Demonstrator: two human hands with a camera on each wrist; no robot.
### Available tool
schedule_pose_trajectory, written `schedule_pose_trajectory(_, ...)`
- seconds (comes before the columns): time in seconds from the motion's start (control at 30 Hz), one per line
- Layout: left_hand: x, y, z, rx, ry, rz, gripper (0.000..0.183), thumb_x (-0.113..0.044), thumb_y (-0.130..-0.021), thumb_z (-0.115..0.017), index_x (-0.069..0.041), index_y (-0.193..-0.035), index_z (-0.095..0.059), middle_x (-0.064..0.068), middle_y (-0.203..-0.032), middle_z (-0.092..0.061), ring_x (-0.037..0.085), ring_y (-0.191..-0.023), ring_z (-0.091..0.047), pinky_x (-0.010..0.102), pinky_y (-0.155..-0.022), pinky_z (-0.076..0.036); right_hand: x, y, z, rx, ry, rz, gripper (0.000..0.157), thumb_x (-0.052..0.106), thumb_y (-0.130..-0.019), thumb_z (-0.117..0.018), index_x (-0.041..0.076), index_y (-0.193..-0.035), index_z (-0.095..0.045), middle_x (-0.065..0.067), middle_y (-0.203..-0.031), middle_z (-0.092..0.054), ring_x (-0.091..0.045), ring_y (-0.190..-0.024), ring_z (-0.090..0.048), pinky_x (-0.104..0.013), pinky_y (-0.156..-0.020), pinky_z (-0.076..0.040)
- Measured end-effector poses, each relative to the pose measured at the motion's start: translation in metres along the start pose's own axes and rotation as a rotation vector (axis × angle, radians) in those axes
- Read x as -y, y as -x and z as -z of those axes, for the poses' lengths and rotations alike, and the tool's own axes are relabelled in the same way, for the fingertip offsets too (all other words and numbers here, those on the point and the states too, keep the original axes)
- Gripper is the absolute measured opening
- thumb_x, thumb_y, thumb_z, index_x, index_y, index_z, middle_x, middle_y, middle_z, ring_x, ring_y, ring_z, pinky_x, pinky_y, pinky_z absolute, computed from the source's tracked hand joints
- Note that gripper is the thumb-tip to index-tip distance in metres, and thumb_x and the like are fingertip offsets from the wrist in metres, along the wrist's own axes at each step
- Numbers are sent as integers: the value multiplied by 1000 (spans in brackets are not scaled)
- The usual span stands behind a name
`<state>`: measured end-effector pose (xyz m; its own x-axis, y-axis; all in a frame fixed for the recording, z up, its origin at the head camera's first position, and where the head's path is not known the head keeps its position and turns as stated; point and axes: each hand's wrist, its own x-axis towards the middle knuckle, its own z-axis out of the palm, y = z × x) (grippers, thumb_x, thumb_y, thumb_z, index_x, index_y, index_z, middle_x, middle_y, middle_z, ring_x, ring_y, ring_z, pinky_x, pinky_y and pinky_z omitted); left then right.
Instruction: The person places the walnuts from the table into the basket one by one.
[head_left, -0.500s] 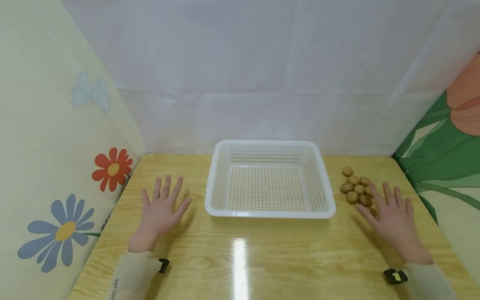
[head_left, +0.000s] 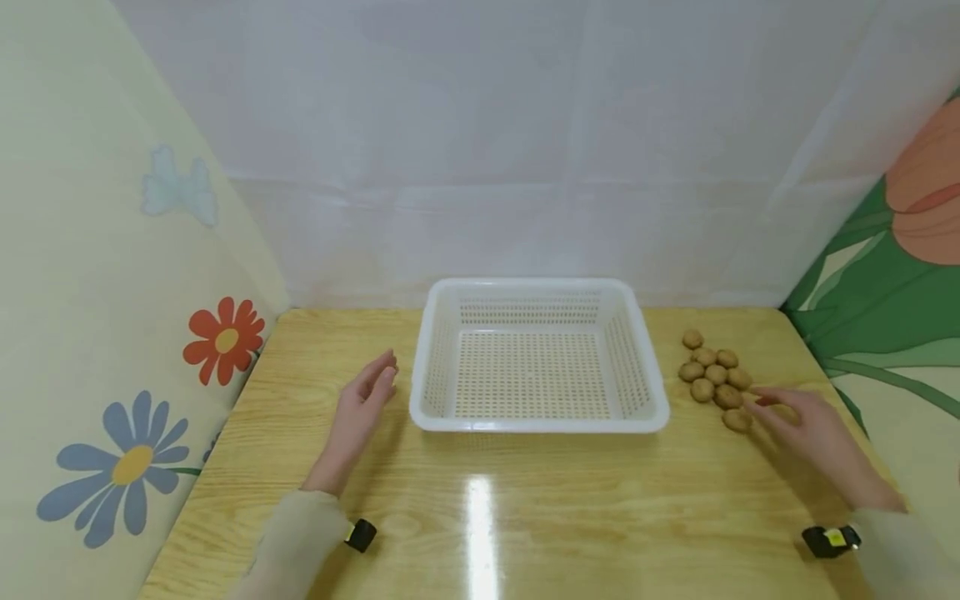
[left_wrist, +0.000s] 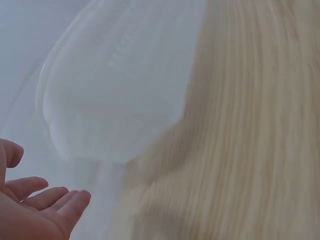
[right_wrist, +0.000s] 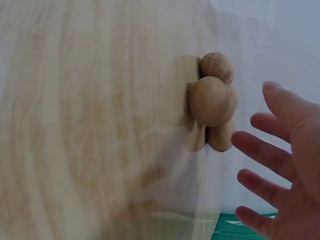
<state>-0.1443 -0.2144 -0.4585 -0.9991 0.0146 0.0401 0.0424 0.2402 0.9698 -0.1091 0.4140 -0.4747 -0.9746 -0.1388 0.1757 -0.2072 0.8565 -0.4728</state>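
Observation:
Several brown walnuts (head_left: pixel 716 374) lie in a loose cluster on the table, to the right of a white plastic basket (head_left: pixel 540 426). My right hand (head_left: pixel 813 429) hovers just right of the cluster, its fingertips close to the nearest walnut (head_left: pixel 737 420). In the right wrist view, the spread fingers (right_wrist: pixel 262 150) hold nothing and stand a little apart from the walnuts (right_wrist: pixel 212 101). Left of the basket, my left hand (head_left: pixel 360 408) is turned sideways above the table with nothing in it. Its loosely bent fingers (left_wrist: pixel 47 197) show near the basket's outer wall (left_wrist: pixel 120 100) in the left wrist view.
The wooden table (head_left: pixel 585 508) backs onto a white cloth (head_left: pixel 510 167). Flower-printed panels (head_left: pixel 135 283) stand at both sides. The basket has slotted walls and floor, and no walnuts are inside it.
Both hands have turned from palm-down and spread to sideways. The left has shifted right, closer to the basket; the right has moved slightly right, uncovering more walnuts.

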Motion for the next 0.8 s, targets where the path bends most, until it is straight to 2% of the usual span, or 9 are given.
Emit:
schedule_pose_trajectory(0.1, -3, -7, -13, 28, 198, 74, 57, -26, -113, -48, 2, -160, -33, 24, -164, -36, 35, -148, -41, 39, -114, -45, -7, 1, -3, 22, 9, 53, 32, 15, -96, -77, -3, -122, -73, -26, -117, -73, -42, -108, -65, -41, -93, -52)
schedule_pose_trajectory(0.17, -4, -10, -20, 28, 266, 112, 58, -25, -112, -49, 1, -161, -31, 22, -165, -36, 33, -148, -41, 36, -113, -47, -10, 3, -6, 45, 2, 69, 34, 14, -92, -80, -1, -122, -73, -25, -120, -72, -18, -109, -65, -19, -92, -47)
schedule_pose_trajectory(0.23, -4, -13, -26, 17, 302, 142, 58, -23, -112, -50, 0, -162, -30, 19, -165, -36, 31, -147, -42, 32, -110, -50, -11, 5, -10, 64, 1, 82, 37, 13, -89, -82, 0, -123, -74, -24, -122, -72, -3, -108, -60, -7, -84, -38)
schedule_pose_trajectory(0.33, -4, -15, -32, 4, 296, 161, 57, -22, -112, -49, -3, -163, -30, 17, -164, -40, 30, -144, -45, 23, -103, -52, -11, 7, -13, 97, 13, 66, 37, 16, -91, -81, 1, -124, -73, -23, -124, -72, -2, -110, -58, -12, -84, -41)
schedule_pose_trajectory(0.4, -4, -17, -36, -4, 299, 166, 57, -20, -112, -50, -5, -163, -31, 17, -163, -42, 30, -143, -47, 19, -100, -52, -11, 7, -15, 98, 24, 72, 36, 15, -91, -81, 2, -123, -74, -22, -122, -73, -13, -109, -62, -16, -84, -43)
schedule_pose_trajectory(0.53, -3, -21, -39, 1, 323, 168, 56, -17, -111, -50, -7, -163, -31, 17, -163, -42, 30, -144, -46, 19, -102, -51, -11, 9, -18, 64, 25, 91, 34, 10, -88, -83, 1, -119, -75, -21, -118, -74, -8, -105, -62, -9, -84, -39)
schedule_pose_trajectory(0.6, -3, -21, -40, 11, 341, 170, 56, -15, -111, -50, -7, -163, -31, 15, -164, -39, 29, -146, -44, 21, -105, -50, -11, 9, -18, 56, 30, 92, 33, 10, -88, -83, 1, -119, -75, -21, -118, -74, -8, -105, -62, -13, -84, -42)
schedule_pose_trajectory(0.77, -6, -24, -40, 27, 360, 173, 57, -12, -110, -50, -8, -163, -30, 11, -167, -36, 25, -150, -39, 24, -110, -46, -8, 9, -17, 78, 43, 57, 33, 16, -92, -81, 2, -121, -74, -21, -120, -73, -24, -107, -64, -41, -86, -51)
schedule_pose_trajectory(0.8, -6, -25, -40, 26, 369, 174, 57, -11, -110, -50, -7, -163, -30, 11, -166, -37, 25, -150, -40, 24, -110, -46, -8, 9, -16, 78, 42, 51, 33, 16, -92, -80, 2, -121, -74, -21, -121, -73, -24, -107, -64, -41, -87, -52)
